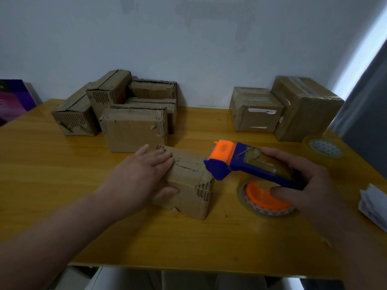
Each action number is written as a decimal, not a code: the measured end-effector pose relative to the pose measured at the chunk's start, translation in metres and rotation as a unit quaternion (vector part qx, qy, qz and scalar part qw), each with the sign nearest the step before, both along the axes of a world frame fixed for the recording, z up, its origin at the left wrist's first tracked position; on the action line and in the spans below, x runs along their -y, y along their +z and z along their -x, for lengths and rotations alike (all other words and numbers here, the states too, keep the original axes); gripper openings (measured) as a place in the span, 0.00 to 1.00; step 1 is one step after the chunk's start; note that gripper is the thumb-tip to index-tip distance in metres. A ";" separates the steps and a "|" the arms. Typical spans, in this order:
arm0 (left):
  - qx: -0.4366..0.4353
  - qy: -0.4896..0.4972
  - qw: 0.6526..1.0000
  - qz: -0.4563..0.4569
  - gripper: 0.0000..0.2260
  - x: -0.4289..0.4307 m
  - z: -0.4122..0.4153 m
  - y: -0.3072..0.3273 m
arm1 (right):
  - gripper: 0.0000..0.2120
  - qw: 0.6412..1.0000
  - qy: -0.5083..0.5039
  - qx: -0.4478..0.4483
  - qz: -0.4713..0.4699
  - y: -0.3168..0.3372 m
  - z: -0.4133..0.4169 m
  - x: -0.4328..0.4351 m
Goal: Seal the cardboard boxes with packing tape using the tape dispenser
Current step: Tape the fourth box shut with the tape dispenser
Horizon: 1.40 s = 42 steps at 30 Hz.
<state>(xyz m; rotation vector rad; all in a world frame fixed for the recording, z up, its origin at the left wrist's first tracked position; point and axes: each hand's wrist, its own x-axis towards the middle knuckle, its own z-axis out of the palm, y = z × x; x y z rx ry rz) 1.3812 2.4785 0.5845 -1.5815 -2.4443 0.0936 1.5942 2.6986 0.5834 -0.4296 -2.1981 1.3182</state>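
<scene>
Small worn cardboard box (188, 185) at worktop centre, flaps down, corners frayed. Left hand (144, 170) lies flat on its top, thumb on the front face. Blue tape dispenser (240, 166) with orange head is tilted, nose just beside the box's upper right corner, gripped by right hand (310, 185). Tape roll (268, 199) with orange core lies flat on the worktop right of the box. Cluster of ragged boxes (134, 130) back left, two taped boxes (255, 109) back right.
</scene>
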 end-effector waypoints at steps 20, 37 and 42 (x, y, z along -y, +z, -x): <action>0.109 0.001 0.991 0.075 0.44 0.007 -0.005 -0.001 | 0.36 1.000 -0.003 0.015 -0.018 0.006 0.001 0.002; 0.115 0.001 0.991 0.069 0.40 -0.005 -0.013 0.000 | 0.34 0.999 0.005 0.035 -0.012 -0.014 0.003 -0.001; 0.111 -0.011 0.993 0.039 0.39 -0.017 -0.017 -0.005 | 0.35 0.999 0.022 0.026 -0.003 -0.015 0.003 0.002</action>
